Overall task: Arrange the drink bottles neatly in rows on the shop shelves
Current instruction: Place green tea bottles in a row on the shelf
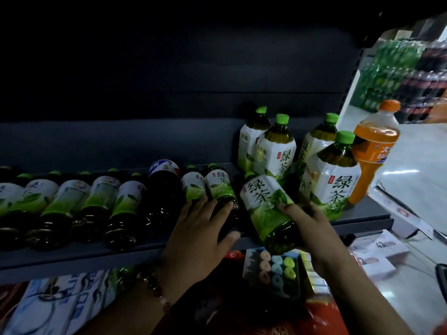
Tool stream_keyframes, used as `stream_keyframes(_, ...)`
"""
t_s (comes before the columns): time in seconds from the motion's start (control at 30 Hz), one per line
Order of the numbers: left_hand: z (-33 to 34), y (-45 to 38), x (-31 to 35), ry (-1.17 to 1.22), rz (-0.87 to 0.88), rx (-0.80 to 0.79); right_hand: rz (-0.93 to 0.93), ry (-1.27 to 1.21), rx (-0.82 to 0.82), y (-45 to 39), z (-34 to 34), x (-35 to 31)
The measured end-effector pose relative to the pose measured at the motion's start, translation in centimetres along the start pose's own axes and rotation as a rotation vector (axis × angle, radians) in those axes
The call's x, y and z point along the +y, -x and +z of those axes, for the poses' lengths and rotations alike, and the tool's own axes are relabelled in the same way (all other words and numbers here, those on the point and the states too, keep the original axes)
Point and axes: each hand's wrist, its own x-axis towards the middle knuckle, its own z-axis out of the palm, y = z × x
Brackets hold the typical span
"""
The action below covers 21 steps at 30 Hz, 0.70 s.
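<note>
Mid-placement: right hand (312,228) fingers clamped on tilted green-tea plastic bottle (266,209) at dark shelf (72,255) front; left hand (200,230) fingers curled around neighbouring small bottle (221,189). Next: stand it upright, in row.

Green tea bottles (266,209): green caps, white-and-green leaf labels; orange bottle (373,151) with orange cap; shelf (96,255) dark grey, possibly blue-tinged
</note>
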Motion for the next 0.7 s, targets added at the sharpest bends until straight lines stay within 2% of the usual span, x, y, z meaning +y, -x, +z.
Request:
stream_keyframes(0.13, -0.2, 0.0, 0.3, 0.055, -0.038, 0.035, 0.119, -0.143, -0.086, 1.1, -0.8, 0.7)
stream_keyframes(0.27, -0.9, 0.2, 1.3, 0.211, -0.091, 0.113, 0.199, -0.273, -0.102, 1.5, -0.9, 1.2)
stream_keyframes(0.4, -1.5, 0.4, 2.7, 0.317, -0.106, 0.198, 0.219, -0.332, -0.124, 2.3, -1.0, 1.2)
stream_keyframes(0.47, -1.9, 0.5, 3.4, 0.387, -0.147, 0.188, 0.210, -0.339, -0.129, 2.5, -1.1, 1.0)
stream_keyframes(0.53, -1.9, 0.4, 4.0, 0.581, -0.247, 0.108, 0.183, -0.342, -0.129, 2.8, -1.1, 0.6)
stream_keyframes(0.7, -1.9, -0.1, 6.7, 1.311, -0.458, -0.143, 0.126, -0.385, -0.131, 3.3, -0.8, 0.1)
